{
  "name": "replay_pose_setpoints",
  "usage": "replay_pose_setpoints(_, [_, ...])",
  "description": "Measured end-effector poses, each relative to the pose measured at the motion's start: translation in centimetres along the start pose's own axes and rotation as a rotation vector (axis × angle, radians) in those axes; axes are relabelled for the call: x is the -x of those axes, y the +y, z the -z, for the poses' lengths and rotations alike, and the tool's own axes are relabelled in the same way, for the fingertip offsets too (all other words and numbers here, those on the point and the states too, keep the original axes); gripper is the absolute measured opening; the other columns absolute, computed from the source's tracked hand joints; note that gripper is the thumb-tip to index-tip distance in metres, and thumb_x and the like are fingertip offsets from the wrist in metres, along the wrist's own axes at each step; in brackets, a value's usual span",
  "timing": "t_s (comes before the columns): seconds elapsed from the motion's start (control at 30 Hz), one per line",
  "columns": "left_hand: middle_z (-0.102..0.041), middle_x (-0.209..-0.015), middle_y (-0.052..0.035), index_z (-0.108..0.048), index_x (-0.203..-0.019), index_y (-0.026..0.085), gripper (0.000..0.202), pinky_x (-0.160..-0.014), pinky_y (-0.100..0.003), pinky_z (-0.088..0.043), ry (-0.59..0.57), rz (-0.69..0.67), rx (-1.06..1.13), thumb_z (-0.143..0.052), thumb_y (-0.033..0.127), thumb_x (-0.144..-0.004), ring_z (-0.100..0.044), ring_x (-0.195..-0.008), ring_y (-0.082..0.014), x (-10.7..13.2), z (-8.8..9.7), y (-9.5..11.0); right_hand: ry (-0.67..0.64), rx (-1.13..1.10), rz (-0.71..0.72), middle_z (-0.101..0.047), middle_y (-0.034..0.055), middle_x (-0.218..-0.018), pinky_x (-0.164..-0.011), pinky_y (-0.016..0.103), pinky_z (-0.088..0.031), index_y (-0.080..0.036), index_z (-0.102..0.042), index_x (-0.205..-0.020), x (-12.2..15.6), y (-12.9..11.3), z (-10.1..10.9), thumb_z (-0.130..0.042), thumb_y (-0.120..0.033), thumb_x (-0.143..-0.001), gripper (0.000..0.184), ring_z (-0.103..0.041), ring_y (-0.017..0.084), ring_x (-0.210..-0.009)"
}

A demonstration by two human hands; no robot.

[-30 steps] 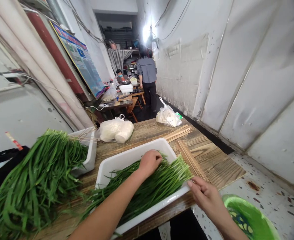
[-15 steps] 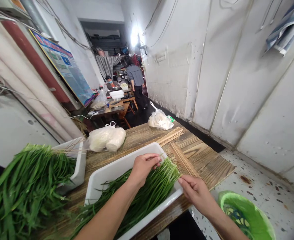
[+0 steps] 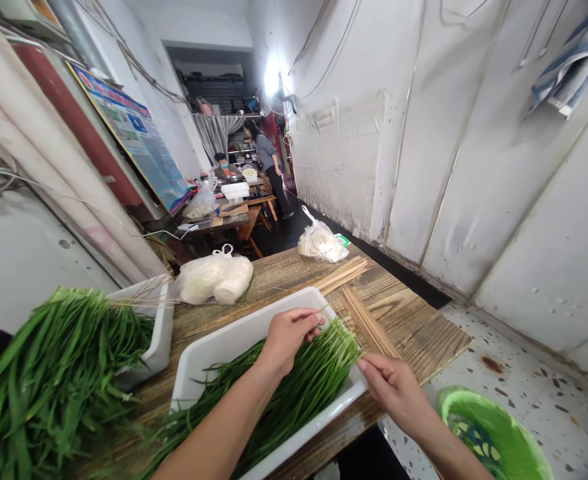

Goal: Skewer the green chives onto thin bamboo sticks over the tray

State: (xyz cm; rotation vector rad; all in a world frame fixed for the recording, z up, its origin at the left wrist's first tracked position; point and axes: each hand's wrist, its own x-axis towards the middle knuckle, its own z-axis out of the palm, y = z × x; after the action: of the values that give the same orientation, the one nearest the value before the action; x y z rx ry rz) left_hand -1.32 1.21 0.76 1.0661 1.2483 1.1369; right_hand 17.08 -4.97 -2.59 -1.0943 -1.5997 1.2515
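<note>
A white tray on the wooden table holds a bundle of green chives, cut ends toward the right. My left hand rests over the chives, its fingertips pinching a thin stalk at the cut ends. My right hand is at the tray's right corner, its thumb and fingers closed on a thin bamboo skewer beside the chive ends. A row of bamboo skewers lies on the table just right of the tray.
A big heap of chives fills a second white tray at the left. Two plastic bags and more skewers lie farther back. A green-lined bin stands at the lower right. Two people are by tables down the corridor.
My left hand has lifted from flat on the chives and now pinches a stalk. My right hand has shifted slightly left toward the chive ends. The view has tilted and a distant person has walked farther away.
</note>
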Motion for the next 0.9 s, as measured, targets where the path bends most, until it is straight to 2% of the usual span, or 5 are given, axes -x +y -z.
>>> replay_pose_setpoints(0.57, [-0.067, -0.067, -0.0056, -0.070, -0.068, 0.012, 0.021, -0.046, -0.021, -0.036, 0.045, -0.025, -0.007, -0.070, 0.029, -0.057, -0.051, -0.054, -0.0101, 0.12, -0.24, 0.23, 0.024, 0.009, 0.007, -0.026, -0.0057, -0.054, -0.043, 0.021, -0.021, -0.019, -0.036, -0.059, 0.07, 0.29, -0.14, -0.043, -0.042, -0.087, 0.037, -0.027, 0.009, -0.048])
replay_pose_setpoints(0.73, [-0.063, -0.056, -0.0023, -0.070, -0.068, 0.012, 0.019, -0.046, -0.020, -0.035, 0.053, -0.035, -0.019, -0.071, 0.026, -0.056, -0.049, -0.051, -0.0092, 0.18, -0.33, 0.18, 0.015, -0.017, -0.003, -0.026, -0.0058, -0.053, -0.042, 0.021, -0.020, -0.019, -0.038, -0.060, 0.09, 0.07, -0.16, -0.043, -0.041, -0.087, 0.035, -0.027, 0.009, -0.048])
replay_pose_setpoints(0.9, [-0.066, -0.063, -0.0042, -0.070, -0.067, 0.012, 0.018, -0.045, -0.020, -0.035, 0.065, -0.027, 0.010, -0.070, 0.026, -0.056, -0.050, -0.053, -0.0095, 0.15, -0.37, 0.19, 0.013, -0.027, 0.001, -0.025, -0.0061, -0.053, -0.042, 0.021, -0.019, -0.020, -0.035, -0.059, 0.14, 0.03, -0.26, -0.044, -0.041, -0.087, 0.036, -0.025, 0.008, -0.047])
